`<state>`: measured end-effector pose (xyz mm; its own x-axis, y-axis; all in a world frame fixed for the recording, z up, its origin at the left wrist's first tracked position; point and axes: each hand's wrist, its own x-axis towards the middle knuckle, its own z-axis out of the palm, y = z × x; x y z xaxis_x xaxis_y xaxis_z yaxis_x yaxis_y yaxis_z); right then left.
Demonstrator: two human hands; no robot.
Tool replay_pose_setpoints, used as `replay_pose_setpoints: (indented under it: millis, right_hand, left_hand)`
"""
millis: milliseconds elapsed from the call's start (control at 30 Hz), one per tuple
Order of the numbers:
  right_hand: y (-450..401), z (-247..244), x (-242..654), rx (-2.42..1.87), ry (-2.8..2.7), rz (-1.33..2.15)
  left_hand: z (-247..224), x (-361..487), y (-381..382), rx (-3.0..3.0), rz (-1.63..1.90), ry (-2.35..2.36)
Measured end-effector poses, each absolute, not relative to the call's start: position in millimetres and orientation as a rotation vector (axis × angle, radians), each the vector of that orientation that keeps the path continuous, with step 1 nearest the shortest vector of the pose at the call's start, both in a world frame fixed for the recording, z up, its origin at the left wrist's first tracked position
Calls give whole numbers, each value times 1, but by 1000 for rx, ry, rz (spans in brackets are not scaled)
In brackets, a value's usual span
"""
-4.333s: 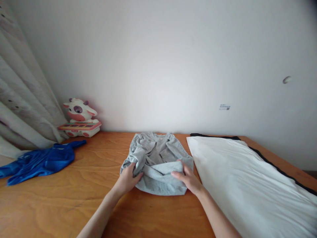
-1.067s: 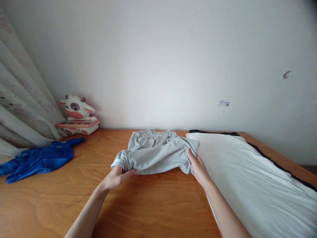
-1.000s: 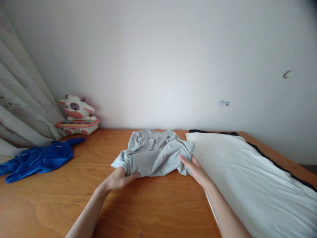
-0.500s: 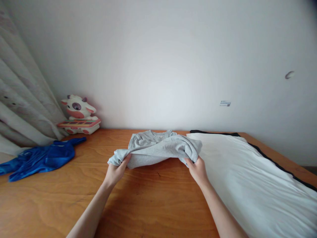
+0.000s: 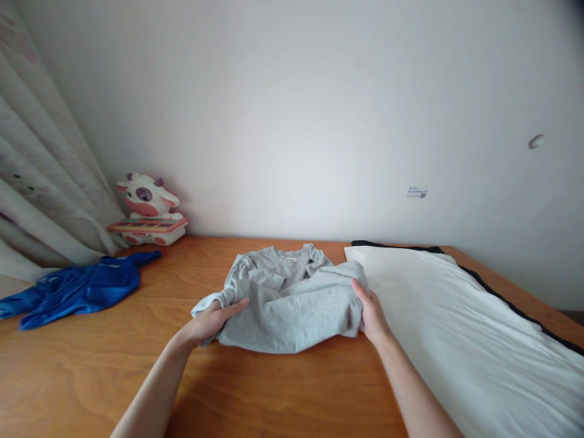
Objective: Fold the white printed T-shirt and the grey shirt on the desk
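A light grey shirt (image 5: pixel 292 310) lies rumpled on the wooden table, its neckline toward the wall and its lower part bunched nearer to me. My left hand (image 5: pixel 210 321) grips the shirt's left side, thumb on top of the cloth and the other fingers hidden beneath it. At the right side, my right hand (image 5: pixel 371 313) holds the gathered fabric, the thumb in front and the rest of the fingers mostly out of sight behind. The front edge of the cloth sags between both hands.
White fabric with a black border (image 5: pixel 456 322) is spread over the table's right side. A blue garment (image 5: pixel 86 286) lies at the left, below a cow-shaped toy keyboard (image 5: pixel 148 210). A curtain (image 5: pixel 50 158) hangs at the left, and the wall (image 5: pixel 292 121) stands behind the wooden table (image 5: pixel 283 395).
The grey shirt's near edge has come down and closer to me, showing more of its neckline. My left hand has moved slightly left and nearer; my right hand has shifted slightly down.
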<state>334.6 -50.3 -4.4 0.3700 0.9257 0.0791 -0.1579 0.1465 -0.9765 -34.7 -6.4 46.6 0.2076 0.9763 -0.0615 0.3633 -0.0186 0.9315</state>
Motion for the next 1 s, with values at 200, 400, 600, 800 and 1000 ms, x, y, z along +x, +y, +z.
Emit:
replay_pose_setpoints:
  millis: [200,400,600,800,1000]
  right_hand:
    - [-49,3,331,-1133,-713,847]
    - [-65,12,329,-1080,-1162,1284]
    - [-66,14,301,-1099,-1596,1281]
    - [-64,0,285,-1340,-1552,863]
    - [-67,11,287,-1282,-1603,1027]
  left_hand:
    - [48,-34,-6,1485,898,1269]
    - [40,-41,-18,1445,684,1024]
    - [46,-7,-17,1956,667,965]
    - [33,7,-16,2026,794,1097]
    - [41,-1,-23,2087,544,863]
